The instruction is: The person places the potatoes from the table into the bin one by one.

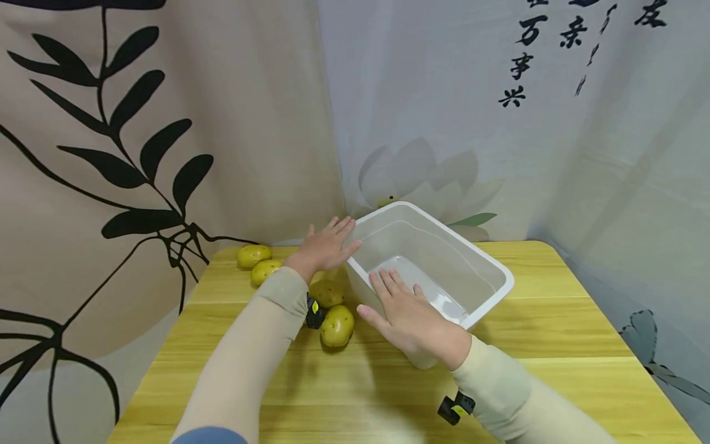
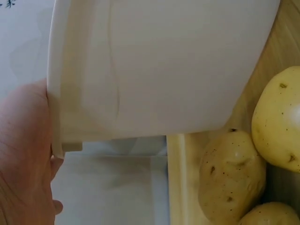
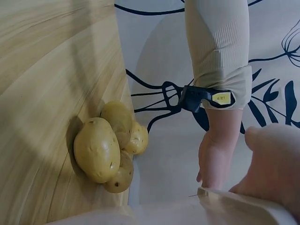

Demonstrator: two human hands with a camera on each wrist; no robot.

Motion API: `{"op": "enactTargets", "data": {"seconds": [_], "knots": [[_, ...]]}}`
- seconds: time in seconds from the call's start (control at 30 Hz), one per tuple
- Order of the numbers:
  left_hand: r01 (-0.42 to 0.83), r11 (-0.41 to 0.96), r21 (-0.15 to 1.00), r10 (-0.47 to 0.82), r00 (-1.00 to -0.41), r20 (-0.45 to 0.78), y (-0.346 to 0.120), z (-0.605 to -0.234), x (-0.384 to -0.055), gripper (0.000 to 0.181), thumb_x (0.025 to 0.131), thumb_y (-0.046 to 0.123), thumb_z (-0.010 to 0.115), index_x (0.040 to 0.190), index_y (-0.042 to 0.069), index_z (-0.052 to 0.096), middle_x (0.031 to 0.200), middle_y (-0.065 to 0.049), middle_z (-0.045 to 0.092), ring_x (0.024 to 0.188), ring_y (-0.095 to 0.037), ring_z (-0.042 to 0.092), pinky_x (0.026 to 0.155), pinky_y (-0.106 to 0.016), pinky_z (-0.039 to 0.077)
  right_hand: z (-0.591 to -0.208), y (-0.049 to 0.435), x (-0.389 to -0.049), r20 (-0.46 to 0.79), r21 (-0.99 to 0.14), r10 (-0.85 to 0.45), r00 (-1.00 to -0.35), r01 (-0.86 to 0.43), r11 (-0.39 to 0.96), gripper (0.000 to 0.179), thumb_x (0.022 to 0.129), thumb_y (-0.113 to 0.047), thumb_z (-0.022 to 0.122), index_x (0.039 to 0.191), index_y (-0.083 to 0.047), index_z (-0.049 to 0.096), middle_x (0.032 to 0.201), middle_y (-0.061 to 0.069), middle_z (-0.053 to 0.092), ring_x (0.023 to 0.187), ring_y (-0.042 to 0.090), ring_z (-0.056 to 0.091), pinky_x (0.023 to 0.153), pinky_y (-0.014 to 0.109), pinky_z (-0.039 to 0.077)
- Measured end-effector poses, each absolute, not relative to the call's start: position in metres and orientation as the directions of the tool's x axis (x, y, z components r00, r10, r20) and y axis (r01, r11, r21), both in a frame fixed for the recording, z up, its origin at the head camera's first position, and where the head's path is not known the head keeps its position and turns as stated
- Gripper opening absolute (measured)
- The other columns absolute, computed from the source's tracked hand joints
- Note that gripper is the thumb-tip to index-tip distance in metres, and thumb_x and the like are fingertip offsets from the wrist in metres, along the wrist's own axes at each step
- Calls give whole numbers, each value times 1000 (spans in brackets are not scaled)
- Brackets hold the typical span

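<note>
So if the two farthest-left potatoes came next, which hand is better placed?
The left hand, I'd judge: it is nearer those potatoes, and the left forearm lies between them and the right hand. Both hands are at the rim of the white tub.

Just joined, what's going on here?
A person has both bare hands at the rim of a white plastic bin over a wooden table. The left hand is at its left end, the right hand along the near side, fingers extended. At least four potatoes lie on the table to the left of the bin; none shows inside it. I can't tell whether the bin's base sits flat.
</note>
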State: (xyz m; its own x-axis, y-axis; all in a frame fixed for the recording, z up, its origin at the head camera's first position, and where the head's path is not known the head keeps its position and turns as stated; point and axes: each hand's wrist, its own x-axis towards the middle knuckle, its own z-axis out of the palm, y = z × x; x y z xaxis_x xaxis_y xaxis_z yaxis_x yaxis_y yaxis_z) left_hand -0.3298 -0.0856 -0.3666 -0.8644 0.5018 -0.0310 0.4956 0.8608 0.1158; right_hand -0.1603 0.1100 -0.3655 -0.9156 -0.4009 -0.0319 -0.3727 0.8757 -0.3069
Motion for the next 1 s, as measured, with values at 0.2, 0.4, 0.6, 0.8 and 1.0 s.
{"op": "enactTargets", "data": {"seconds": [0.2,0.4,0.6,0.8,1.0], "knots": [[489,862,131,493,-870,0,-89,-369,-330,70,99,61,15,156,21,10,161,-2,10,147,-26,7,110,-64,6,-362,108,-162,-57,-290,-404,-913,-373,881,85,91,-73,6,155,-18,5,160,5,2,146,22,-2,112,60,11],[496,862,106,497,-868,23,-90,-366,-312,76,96,66,11,156,19,8,161,-5,5,147,-26,3,112,-61,4,-355,129,-159,-18,-264,-461,-887,-441,858,76,95,-68,9,155,-21,9,160,5,2,146,24,-2,110,63,10],[519,851,81,516,-854,57,-89,-358,-276,78,97,65,15,155,13,15,160,-12,11,146,-31,7,112,-59,10,-350,194,-175,74,-191,-457,-886,-463,866,67,101,-57,24,155,-18,18,160,10,6,146,33,2,108,68,8],[528,846,71,523,-849,80,-77,-358,-236,79,98,63,19,154,8,19,157,-18,16,144,-35,14,112,-56,17,-347,266,-204,65,-179,-402,-913,-407,896,65,103,-51,29,154,-13,20,159,17,8,145,39,1,103,74,3],[500,858,115,494,-866,76,-57,-364,-210,84,97,65,19,152,2,21,156,-21,17,144,-36,14,112,-55,19,-354,303,-227,9,-298,-399,-917,-384,874,63,104,-45,31,154,-10,18,158,20,10,143,43,0,105,71,5]]}}
